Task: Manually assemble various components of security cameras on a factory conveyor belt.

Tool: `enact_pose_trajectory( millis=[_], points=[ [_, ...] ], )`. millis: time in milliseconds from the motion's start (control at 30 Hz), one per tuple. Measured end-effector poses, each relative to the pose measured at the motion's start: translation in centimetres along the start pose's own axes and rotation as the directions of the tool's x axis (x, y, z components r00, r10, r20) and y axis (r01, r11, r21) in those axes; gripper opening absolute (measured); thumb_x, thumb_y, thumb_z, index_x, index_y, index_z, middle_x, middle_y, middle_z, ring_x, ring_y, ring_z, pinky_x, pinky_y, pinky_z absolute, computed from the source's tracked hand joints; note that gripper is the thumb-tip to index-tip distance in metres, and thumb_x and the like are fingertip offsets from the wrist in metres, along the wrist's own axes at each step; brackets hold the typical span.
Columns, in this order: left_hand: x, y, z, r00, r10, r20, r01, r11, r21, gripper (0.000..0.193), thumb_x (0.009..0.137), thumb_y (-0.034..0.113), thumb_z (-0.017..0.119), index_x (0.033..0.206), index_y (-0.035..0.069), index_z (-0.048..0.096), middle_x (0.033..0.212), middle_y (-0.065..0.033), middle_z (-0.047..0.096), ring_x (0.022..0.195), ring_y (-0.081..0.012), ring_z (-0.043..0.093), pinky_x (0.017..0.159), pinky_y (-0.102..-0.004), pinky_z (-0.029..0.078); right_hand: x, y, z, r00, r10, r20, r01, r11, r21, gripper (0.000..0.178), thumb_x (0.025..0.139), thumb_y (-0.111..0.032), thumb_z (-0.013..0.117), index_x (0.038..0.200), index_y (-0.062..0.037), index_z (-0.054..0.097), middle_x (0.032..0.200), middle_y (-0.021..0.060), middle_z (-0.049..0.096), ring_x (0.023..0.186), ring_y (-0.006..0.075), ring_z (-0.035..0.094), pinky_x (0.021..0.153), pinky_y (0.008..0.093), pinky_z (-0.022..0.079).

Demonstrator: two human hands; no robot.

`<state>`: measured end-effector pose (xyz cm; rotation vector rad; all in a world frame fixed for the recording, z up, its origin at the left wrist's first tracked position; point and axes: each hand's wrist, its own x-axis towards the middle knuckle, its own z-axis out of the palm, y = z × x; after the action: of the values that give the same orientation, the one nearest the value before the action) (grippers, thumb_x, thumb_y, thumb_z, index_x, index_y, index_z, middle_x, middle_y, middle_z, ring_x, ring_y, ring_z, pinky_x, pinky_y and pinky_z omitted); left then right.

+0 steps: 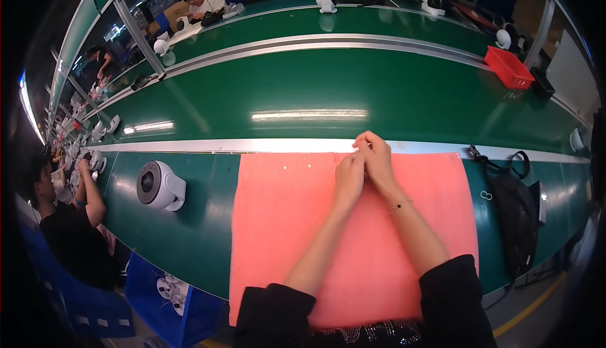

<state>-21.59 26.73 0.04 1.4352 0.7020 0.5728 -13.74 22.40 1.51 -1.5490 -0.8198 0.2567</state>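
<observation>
My left hand (350, 174) and my right hand (377, 157) meet near the far edge of a pink foam mat (284, 241), beside the silver rail. Both have curled fingers pressed together. Anything held between the fingertips is too small or too hidden to make out. A few tiny shiny pieces (297, 167) lie on the mat, left of my hands. To the left of the mat stands a white dome-shaped camera (160, 186) with a round black lens face, apart from both hands.
A black bag (514, 215) and a small metal clip (485, 195) lie on the green bench at right. Beyond the silver rail (284, 145) runs a green belt, with a red basket (509, 68) at far right. A blue bin (202, 313) sits below left. Co-workers sit left and opposite.
</observation>
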Motion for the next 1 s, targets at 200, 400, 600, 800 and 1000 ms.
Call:
enact_pose_trajectory(
  millis=[200, 400, 600, 800, 1000],
  points=[
    [-2.7, 0.1, 1.3, 0.949, 0.209, -0.235, -0.268, 0.929, -0.255, 0.048, 0.094, 0.037, 0.043, 0.101, -0.005, 0.063, 0.091, -0.0129, 0.067, 0.087, -0.0174, 0.062, 0.075, -0.0296, 0.047, -3.5, 0.0, 3.3, 0.949, 0.045, -0.311, -0.013, 0.994, 0.106, 0.01, 0.088, -0.007, 0.051, 0.094, -0.0033, 0.058, 0.092, 0.0082, 0.057, 0.075, 0.0157, 0.054, 0.066, 0.0289, 0.044],
    [-2.1, 0.7, 0.3, 0.936, 0.239, -0.257, -0.284, 0.947, -0.153, 0.041, 0.094, 0.032, 0.049, 0.093, -0.006, 0.064, 0.085, -0.011, 0.067, 0.078, -0.014, 0.061, 0.069, -0.0271, 0.047, -3.1, -0.8, 3.7, 0.966, -0.036, -0.254, 0.05, 0.998, 0.048, 0.01, 0.088, -0.006, 0.052, 0.087, -0.0045, 0.062, 0.089, 0.0055, 0.052, 0.071, 0.0155, 0.053, 0.064, 0.0279, 0.045],
    [-1.1, 1.0, -1.0, 0.938, 0.227, -0.26, -0.276, 0.946, -0.17, 0.039, 0.094, 0.03, 0.048, 0.098, -0.006, 0.064, 0.092, -0.0119, 0.066, 0.084, -0.0151, 0.06, 0.075, -0.0267, 0.046, -1.9, -1.1, 5.0, 0.975, -0.025, -0.223, 0.039, 0.997, 0.062, 0.01, 0.087, -0.004, 0.052, 0.085, -0.0031, 0.061, 0.085, 0.0038, 0.05, 0.068, 0.0117, 0.051, 0.061, 0.0248, 0.043],
    [-0.8, 0.9, -1.2, 0.948, 0.194, -0.253, -0.249, 0.946, -0.207, 0.04, 0.095, 0.029, 0.047, 0.1, -0.006, 0.063, 0.095, -0.0129, 0.065, 0.088, -0.016, 0.06, 0.077, -0.0273, 0.046, -1.8, -1.2, 5.2, 0.973, 0.032, -0.23, -0.016, 0.997, 0.072, 0.009, 0.087, -0.009, 0.055, 0.082, -0.007, 0.063, 0.082, 0.0033, 0.052, 0.069, 0.0163, 0.052, 0.062, 0.0292, 0.044],
    [-0.8, 1.1, -1.0, 0.947, 0.197, -0.253, -0.255, 0.941, -0.221, 0.04, 0.095, 0.03, 0.046, 0.099, -0.006, 0.063, 0.094, -0.0124, 0.066, 0.088, -0.0152, 0.06, 0.077, -0.0269, 0.046, -1.5, -1.4, 5.1, 0.972, 0.006, -0.235, 0.005, 0.999, 0.049, 0.009, 0.086, -0.008, 0.055, 0.082, -0.0062, 0.063, 0.078, 0.0038, 0.052, 0.069, 0.0167, 0.051, 0.062, 0.029, 0.043]
  ],
)
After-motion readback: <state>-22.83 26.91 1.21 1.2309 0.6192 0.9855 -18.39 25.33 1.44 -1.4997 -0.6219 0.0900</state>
